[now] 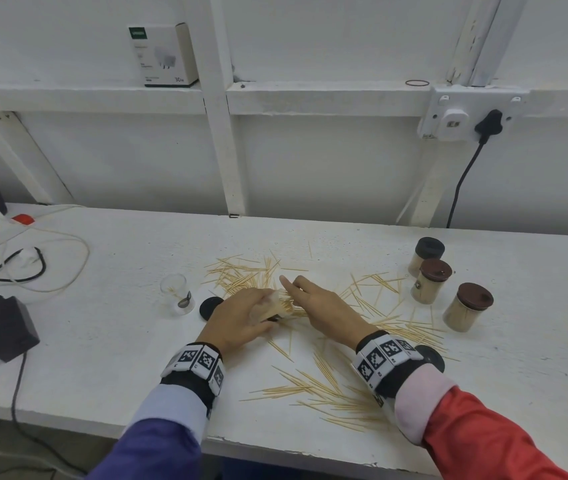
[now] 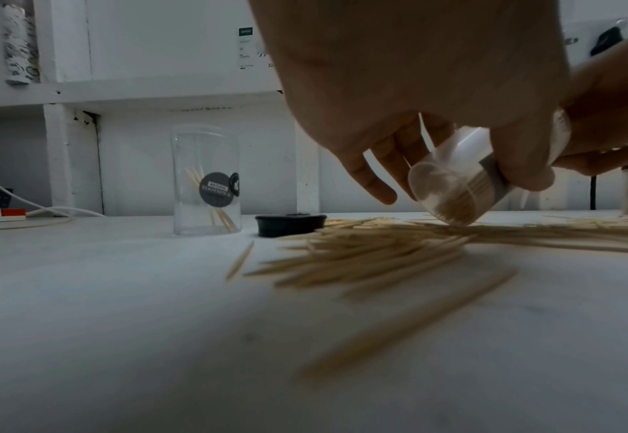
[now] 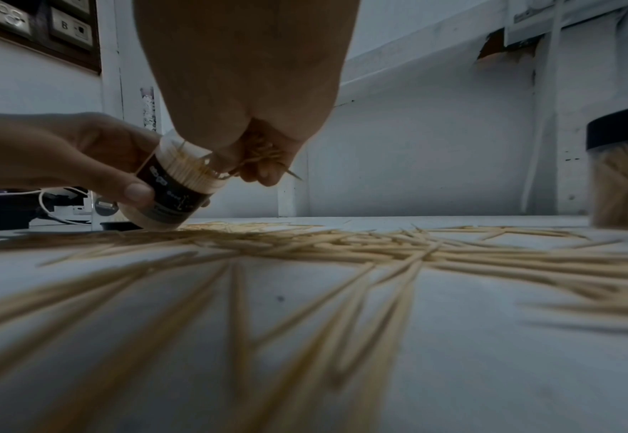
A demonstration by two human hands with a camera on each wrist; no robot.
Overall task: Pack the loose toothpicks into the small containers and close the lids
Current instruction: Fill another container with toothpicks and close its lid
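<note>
My left hand (image 1: 258,313) grips a clear container (image 1: 275,308) tilted to the right, its base low over the table (image 2: 453,187). It is packed with toothpicks (image 3: 190,170). My right hand (image 1: 296,289) pinches a small bunch of toothpicks (image 3: 264,155) right at the container's mouth, index finger stretched out. Loose toothpicks (image 1: 327,386) lie scattered over the white table (image 1: 102,358), some behind the hands (image 1: 241,275). A nearly empty clear container (image 1: 177,294) stands upright on the left, with a black lid (image 1: 210,307) beside it.
Three lidded, filled containers (image 1: 431,280) stand at the right. Another black lid (image 1: 429,356) lies by my right wrist. A black power adapter (image 1: 9,327) and cables (image 1: 33,268) occupy the left. The table's front edge (image 1: 275,448) runs close below my forearms.
</note>
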